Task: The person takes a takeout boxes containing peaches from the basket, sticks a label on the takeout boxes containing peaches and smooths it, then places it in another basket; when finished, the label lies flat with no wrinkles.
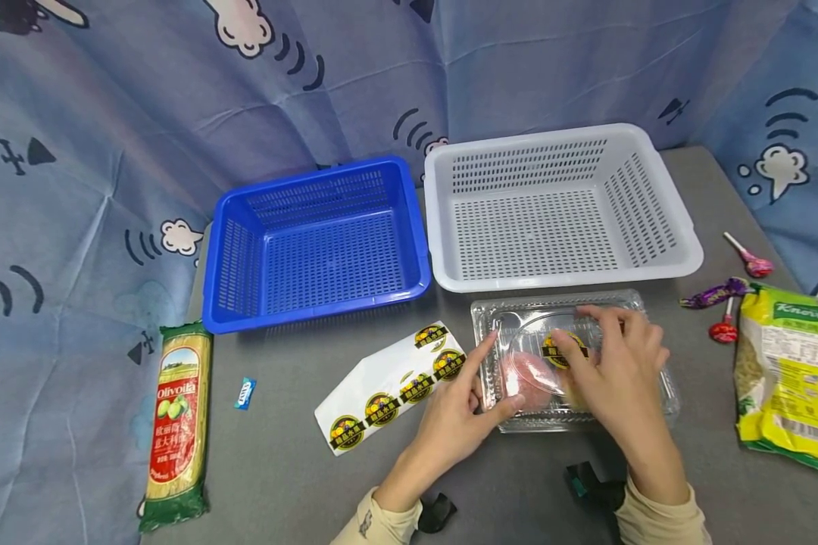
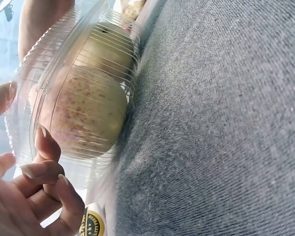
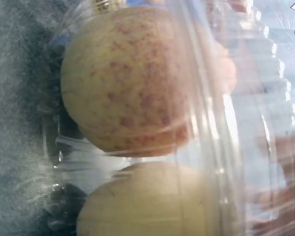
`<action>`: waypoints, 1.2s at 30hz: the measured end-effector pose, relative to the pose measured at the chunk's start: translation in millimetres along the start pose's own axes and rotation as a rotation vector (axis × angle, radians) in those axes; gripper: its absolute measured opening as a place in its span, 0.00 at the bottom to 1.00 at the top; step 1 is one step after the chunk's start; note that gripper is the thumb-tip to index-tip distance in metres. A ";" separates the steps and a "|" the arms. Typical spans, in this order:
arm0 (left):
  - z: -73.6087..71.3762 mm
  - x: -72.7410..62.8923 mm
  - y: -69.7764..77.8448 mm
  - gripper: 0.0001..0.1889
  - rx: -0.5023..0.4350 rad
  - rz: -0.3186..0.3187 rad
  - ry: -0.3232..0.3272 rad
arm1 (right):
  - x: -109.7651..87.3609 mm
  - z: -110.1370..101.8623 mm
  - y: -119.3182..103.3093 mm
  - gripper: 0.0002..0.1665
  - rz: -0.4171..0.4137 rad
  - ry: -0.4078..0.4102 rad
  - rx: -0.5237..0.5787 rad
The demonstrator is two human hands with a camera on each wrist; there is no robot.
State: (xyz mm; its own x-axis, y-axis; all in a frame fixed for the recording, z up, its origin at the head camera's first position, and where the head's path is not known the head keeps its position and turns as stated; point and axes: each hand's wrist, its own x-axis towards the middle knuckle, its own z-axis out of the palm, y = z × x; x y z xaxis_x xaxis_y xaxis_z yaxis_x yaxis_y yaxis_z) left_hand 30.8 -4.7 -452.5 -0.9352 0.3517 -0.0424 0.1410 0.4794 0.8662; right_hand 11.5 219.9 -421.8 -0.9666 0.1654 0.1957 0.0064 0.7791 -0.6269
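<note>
A clear plastic clamshell box (image 1: 491, 310) lies on the table with its lid down. Round fruit (image 1: 526, 378) shows through it, pinkish from above and yellowish with red speckles (image 2: 86, 113) in the left wrist view. My left hand (image 1: 458, 416) holds the box's left side, its index finger and thumb at the rim and the other fingers curled against the wall. My right hand (image 1: 620, 371) lies over the lid, its thumb touching a round black-and-yellow sticker (image 1: 564, 350) and its fingers reaching to the lid's far part. The right wrist view shows mostly fruit (image 3: 128, 83) behind plastic.
A white sheet of matching stickers (image 1: 375, 378) lies left of the box. Behind stand a blue basket (image 1: 313, 310) and a white basket (image 1: 566, 280). Pasta (image 1: 177, 424) and a small blue packet (image 1: 245, 393) lie left; lollipops (image 1: 723, 331), purple candy (image 1: 712, 294) and a Knorr bag (image 1: 791, 378) lie right.
</note>
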 end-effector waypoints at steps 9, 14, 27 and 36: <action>-0.1 -0.4 -0.2 0.46 -0.003 0.035 0.012 | 2.5 2.3 -1.6 0.50 0.071 -0.071 -0.123; -0.3 -0.1 -0.3 0.45 -0.045 -0.001 -0.024 | 3.4 3.0 -1.9 0.47 0.073 -0.060 -0.130; -3.4 2.4 -1.8 0.46 -0.208 -0.067 -0.088 | 8.9 4.4 -2.7 0.18 0.139 0.063 -0.003; -2.9 1.1 -2.9 0.45 -0.250 -0.069 -0.094 | 4.8 -4.9 1.2 0.14 0.129 0.107 0.118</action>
State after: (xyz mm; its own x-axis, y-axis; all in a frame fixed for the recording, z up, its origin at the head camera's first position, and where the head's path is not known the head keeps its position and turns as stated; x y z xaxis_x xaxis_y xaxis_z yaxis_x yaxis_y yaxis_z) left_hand 28.4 -8.0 -453.6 -0.9038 0.4038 -0.1419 -0.0178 0.2958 0.9551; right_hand 8.1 224.6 -417.9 -0.9271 0.3272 0.1828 0.0922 0.6718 -0.7349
